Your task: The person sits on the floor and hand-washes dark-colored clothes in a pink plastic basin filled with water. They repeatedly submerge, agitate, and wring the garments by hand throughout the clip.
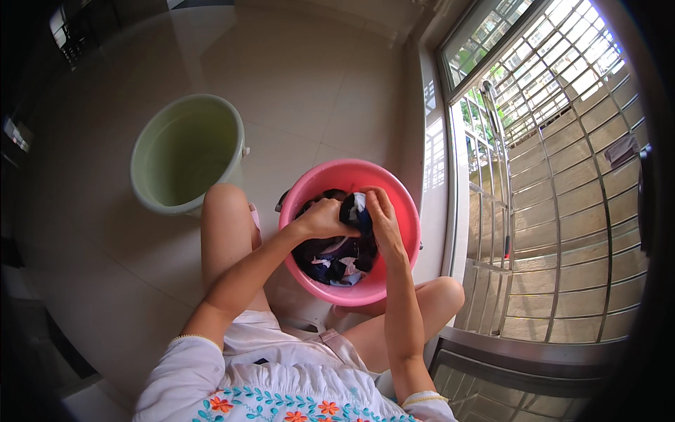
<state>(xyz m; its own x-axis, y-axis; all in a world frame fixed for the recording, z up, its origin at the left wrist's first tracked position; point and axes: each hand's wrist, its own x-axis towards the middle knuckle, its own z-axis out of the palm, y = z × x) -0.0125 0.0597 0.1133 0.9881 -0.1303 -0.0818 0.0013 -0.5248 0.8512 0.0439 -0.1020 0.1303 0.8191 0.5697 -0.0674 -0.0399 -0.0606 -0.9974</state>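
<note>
My left hand (326,217) grips a bunched dark cloth (348,209) with a white and light-blue part showing. On the other side of this cloth, the fingers of my right hand (384,215) pinch it. Both hands are over a pink plastic bucket (405,216) that stands between my legs. Inside it lies a heap of mostly dark clothes (337,256), with some pale pieces near the front. The clothes look wet, and part of the heap is hidden under my left hand and forearm.
A pale green bucket (153,174), apparently holding water, stands beyond my left knee on the tiled floor (285,100). To the right are a window frame (456,211) and a metal security grille (553,211). A grey cloth (622,150) hangs by the grille.
</note>
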